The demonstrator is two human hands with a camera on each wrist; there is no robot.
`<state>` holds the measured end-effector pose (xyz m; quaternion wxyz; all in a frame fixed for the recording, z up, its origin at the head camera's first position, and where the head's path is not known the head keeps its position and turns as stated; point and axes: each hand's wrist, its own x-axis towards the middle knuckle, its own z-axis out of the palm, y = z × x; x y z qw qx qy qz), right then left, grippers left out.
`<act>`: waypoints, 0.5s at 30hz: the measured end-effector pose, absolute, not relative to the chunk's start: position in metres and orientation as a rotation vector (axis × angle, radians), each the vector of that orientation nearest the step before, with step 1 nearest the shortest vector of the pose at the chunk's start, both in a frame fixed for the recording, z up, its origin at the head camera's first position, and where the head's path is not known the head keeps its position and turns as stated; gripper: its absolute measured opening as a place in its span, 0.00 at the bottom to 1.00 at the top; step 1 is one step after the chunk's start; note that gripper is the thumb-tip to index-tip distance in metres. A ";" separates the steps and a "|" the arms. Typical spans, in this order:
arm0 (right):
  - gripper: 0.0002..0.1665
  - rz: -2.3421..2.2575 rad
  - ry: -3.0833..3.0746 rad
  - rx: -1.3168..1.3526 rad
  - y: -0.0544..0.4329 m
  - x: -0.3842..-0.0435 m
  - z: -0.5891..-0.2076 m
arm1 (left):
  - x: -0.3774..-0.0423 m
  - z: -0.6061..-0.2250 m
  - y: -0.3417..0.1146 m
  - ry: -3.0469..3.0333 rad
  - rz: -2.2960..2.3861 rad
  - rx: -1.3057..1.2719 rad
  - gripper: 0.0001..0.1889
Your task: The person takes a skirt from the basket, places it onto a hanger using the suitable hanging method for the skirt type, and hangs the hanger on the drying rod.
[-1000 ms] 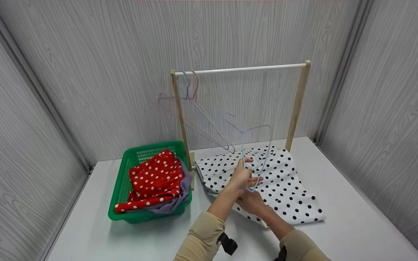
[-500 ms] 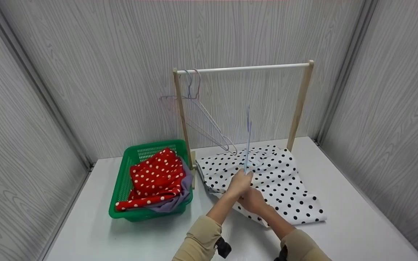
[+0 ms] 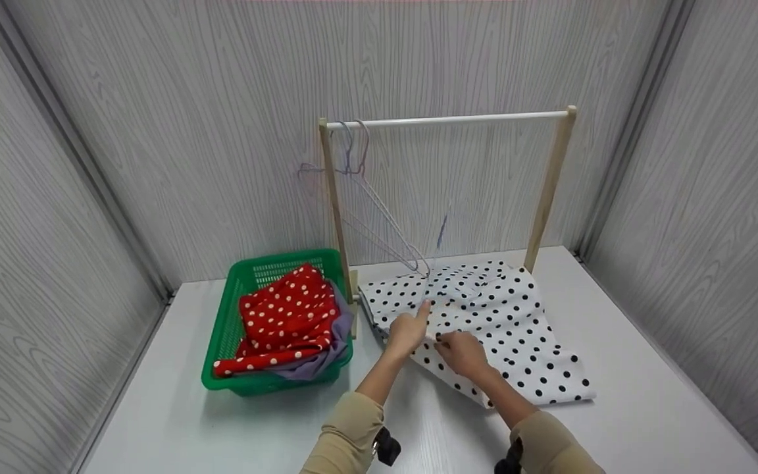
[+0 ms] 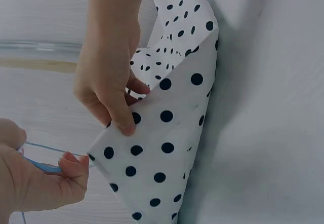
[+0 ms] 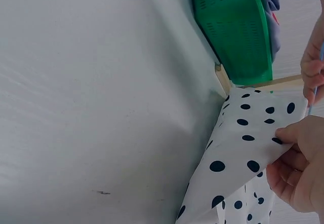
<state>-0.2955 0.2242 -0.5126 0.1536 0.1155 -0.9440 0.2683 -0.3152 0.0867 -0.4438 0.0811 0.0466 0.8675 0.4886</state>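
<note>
A white cloth with black dots (image 3: 524, 342) lies spread over the table under the rack, its near edge lifted. My right hand (image 3: 464, 355) pinches that edge between thumb and fingers; in the right wrist view the same hand (image 5: 298, 165) has its thumb on top of the fabric. To its left, my left hand (image 3: 406, 332) grips a thin light-blue clothes hanger (image 4: 45, 167). In the head view the hanger stands nearly edge-on above the cloth, so its outline is faint. The left wrist view has the left hand (image 4: 38, 183) close beside the cloth's corner.
A wooden rack with a white rail (image 3: 451, 120) stands behind the cloth. A blue hanger (image 3: 350, 148) and a pink hanger (image 3: 366, 146) hang at its left end. Left of it, a green basket (image 3: 221, 342) holds a red dotted cloth (image 3: 290, 309) and a purple cloth (image 3: 343, 322).
The hanger has turned from facing the camera to nearly edge-on. My left hand has moved left with it, away from the right hand; the two hands overlapped before and are now apart.
</note>
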 end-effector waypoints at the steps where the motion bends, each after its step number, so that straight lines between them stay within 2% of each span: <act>1: 0.20 0.786 -2.715 0.298 0.225 -0.296 -0.512 | -0.316 -0.445 0.083 2.593 1.456 0.138 0.32; 5: 0.21 0.851 -2.756 0.205 0.228 -0.299 -0.511 | -0.317 -0.449 0.071 2.618 1.414 0.134 0.32; 12: 0.13 0.869 -2.789 0.116 0.227 -0.300 -0.508 | -0.314 -0.461 0.053 2.728 1.385 0.113 0.28; 15: 0.13 0.897 -2.769 0.083 0.229 -0.301 -0.504 | -0.313 -0.466 0.045 2.761 1.404 0.096 0.27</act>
